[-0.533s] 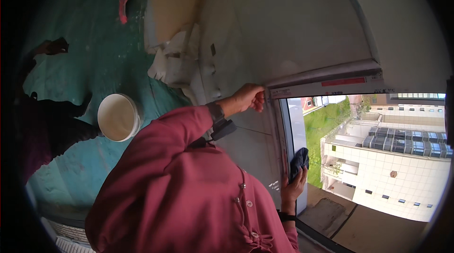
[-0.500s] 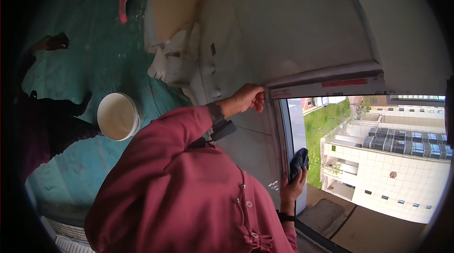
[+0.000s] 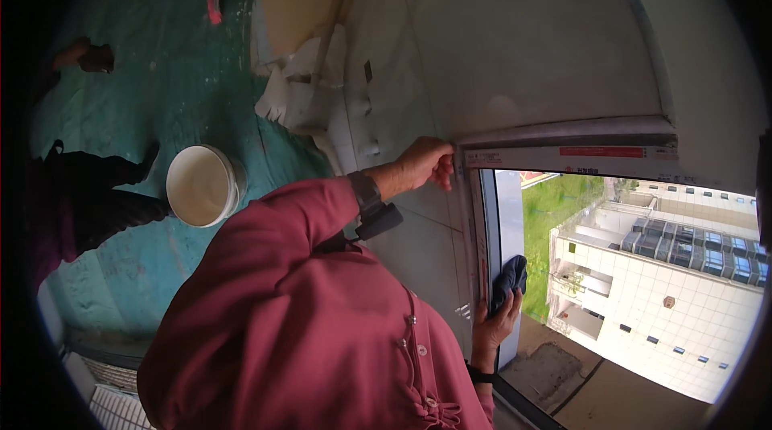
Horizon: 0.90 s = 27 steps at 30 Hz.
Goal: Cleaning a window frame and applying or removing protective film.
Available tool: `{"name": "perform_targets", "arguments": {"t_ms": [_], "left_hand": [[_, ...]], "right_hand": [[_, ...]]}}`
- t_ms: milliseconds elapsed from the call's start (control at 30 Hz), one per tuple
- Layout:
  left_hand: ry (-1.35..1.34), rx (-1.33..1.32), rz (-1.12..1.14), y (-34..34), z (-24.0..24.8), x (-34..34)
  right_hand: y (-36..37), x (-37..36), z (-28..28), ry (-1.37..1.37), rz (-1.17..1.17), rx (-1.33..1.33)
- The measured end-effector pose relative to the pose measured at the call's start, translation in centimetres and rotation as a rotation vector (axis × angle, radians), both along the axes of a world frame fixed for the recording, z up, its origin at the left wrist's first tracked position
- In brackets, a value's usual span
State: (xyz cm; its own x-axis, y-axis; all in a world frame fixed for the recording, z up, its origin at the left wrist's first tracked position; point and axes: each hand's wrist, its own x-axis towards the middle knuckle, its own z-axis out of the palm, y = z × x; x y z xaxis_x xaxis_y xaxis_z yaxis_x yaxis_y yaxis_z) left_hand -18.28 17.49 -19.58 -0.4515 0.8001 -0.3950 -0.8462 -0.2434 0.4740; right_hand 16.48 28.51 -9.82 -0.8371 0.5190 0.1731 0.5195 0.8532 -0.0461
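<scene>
Cloth (image 3: 508, 275), dark blue and bunched up, lay against the pale side strip of the window frame (image 3: 509, 225), on the right. It was longer than it was wide. Its long way ran from near to far, and its far end tipped a little to the right. The right hand (image 3: 497, 324) had hold of the near end, with its fingers bent closely over it. Farther away and to the left, the left hand (image 3: 428, 164) was by the corner of the frame. Its fingers were curled in, but I cannot tell if they held anything. Grass (image 3: 540, 217) and a pale building (image 3: 683, 309) showed through the window. Well to the left, a white bucket (image 3: 235, 190) stood on a green sheet (image 3: 121, 277), beside another person's dark legs (image 3: 108, 213).
</scene>
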Motion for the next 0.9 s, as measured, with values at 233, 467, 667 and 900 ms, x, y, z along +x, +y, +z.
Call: {"name": "perform_targets", "arguments": {"t_ms": [233, 467, 667, 900], "left_hand": [[0.011, 0.038, 0.020, -0.2, 0.2, 0.0], [-0.126, 0.162, 0.003, -0.2, -1.2, 0.1], [-0.097, 0.131, -0.017, -0.2, -0.7, 0.2], [-0.113, 0.169, 0.023, -0.1, -1.0, 0.4]], "right_hand": [[0.0, 0.0, -0.2, 0.009, 0.018, 0.044], [0.0, -0.1, -0.2, -0.003, 0.006, 0.055], [0.0, 0.1, -0.3, -0.012, -0.009, 0.056], [0.0, -0.2, -0.2, -0.016, 0.007, 0.069]]}}
